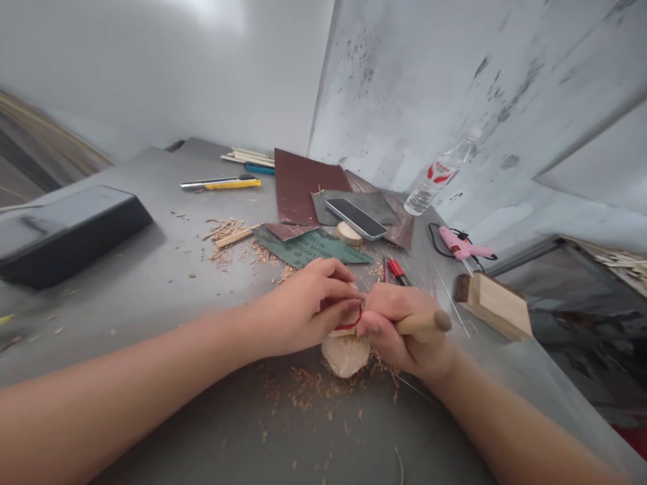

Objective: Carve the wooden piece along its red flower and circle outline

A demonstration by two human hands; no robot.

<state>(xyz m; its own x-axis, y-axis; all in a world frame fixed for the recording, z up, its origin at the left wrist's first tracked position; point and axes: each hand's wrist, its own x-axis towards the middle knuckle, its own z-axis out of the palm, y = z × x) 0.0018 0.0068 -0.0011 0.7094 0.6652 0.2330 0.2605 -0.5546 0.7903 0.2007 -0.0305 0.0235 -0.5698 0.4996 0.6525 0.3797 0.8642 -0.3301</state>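
A pale wood piece (346, 357) with a curved red line (354, 325) on it lies in front of me on the table. My left hand (308, 306) is closed over its far side, thumb and fingers pressing on the wood. My right hand (409, 337) is wrapped around a carving tool with a round wooden handle (423, 324), whose butt points right. The tool's blade is hidden by my fingers close to the red line. Curled wood shavings (308, 391) are scattered around the piece.
Behind my hands lie sandpaper sheets (308, 185), a phone (356, 219) resting on a wood slice (348, 234), and a yellow utility knife (232, 183). To the right are a red marker (397, 271), wood block (493, 304), pink glue gun (459, 242) and water bottle (435, 178). A black box (75, 232) stands left.
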